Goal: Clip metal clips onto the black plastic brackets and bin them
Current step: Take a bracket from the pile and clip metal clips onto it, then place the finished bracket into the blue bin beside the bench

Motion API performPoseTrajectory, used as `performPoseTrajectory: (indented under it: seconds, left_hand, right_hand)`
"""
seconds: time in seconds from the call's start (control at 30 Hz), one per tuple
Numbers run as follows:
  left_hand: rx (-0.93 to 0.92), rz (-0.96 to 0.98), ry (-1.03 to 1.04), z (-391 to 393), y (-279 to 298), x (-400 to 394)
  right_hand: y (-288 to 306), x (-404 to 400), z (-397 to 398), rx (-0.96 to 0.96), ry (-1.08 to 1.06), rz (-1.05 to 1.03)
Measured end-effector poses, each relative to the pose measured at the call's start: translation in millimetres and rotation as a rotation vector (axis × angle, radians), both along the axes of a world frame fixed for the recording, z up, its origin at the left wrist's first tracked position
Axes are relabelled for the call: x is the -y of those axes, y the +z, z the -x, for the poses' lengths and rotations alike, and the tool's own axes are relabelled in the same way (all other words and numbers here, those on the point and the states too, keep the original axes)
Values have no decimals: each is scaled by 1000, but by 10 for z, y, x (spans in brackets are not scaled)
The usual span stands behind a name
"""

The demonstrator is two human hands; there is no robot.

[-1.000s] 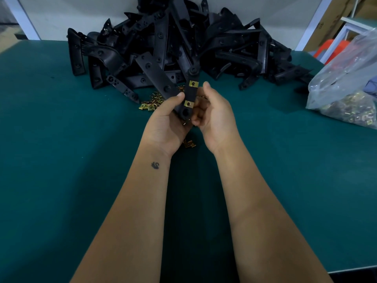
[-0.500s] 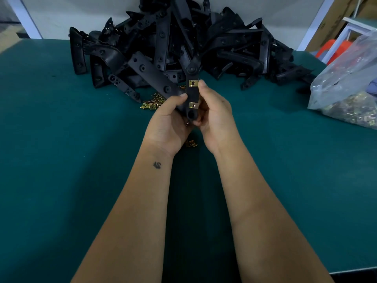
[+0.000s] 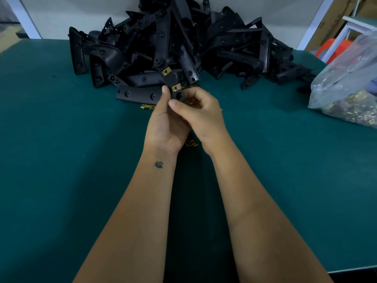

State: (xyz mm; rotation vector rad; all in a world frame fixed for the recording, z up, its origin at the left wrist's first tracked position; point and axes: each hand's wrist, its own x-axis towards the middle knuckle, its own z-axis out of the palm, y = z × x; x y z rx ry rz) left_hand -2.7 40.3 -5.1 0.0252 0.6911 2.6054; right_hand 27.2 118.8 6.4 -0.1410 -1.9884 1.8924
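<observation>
I am gripping the bracket (image 3: 171, 81) in both hands (image 3: 163, 121), its long axis pointing toward the far edge; the right hand (image 3: 201, 114) seemingly pinching a clip (image 3: 176, 87).

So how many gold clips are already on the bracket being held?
2: one clip near the bracket's top end, another lower, just above the hands. More may hide behind fingers.
</observation>
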Motion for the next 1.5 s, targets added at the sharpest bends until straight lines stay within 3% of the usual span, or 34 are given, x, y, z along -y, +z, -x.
performPoseTrajectory:
  seconds: [0.13,0.4,0.57,0.73,0.87,0.97,1.17,1.23,1.37,1.5]
  left_hand:
    - [-14,31,-7,-7,26,-7]
    - [101,111,197,111,29,69]
    - [2,134,178,103,29,34]
    - [-146,279,121,-90,88,-142]
    - [-139,443,160,-301,122,-277]
    - [-103,419,166,-644,167,-528]
    - [12,306,-71,-1537,214,-1089]
    - [-48,321,-223,-1837,208,-1232]
    - [-213,404,-519,-2287,236,-1557]
    - [-240,435,-559,-2805,142,-1808]
  right_hand:
    - [22,-9,-11,-20,-64,14]
    - [92,-222,-48,-115,-138,374]
    - [70,-210,-29,-86,-159,370]
    - [106,-221,-49,-110,-195,561]
    - [176,-302,-198,-108,-259,689]
    - [248,-390,-394,-131,-286,774]
    - [225,-899,-1303,-149,-512,649]
    - [158,-1085,-1746,-166,-601,644]
    - [53,-1396,-2617,-376,-776,706]
    - [-163,-1630,-3274,-476,-986,792]
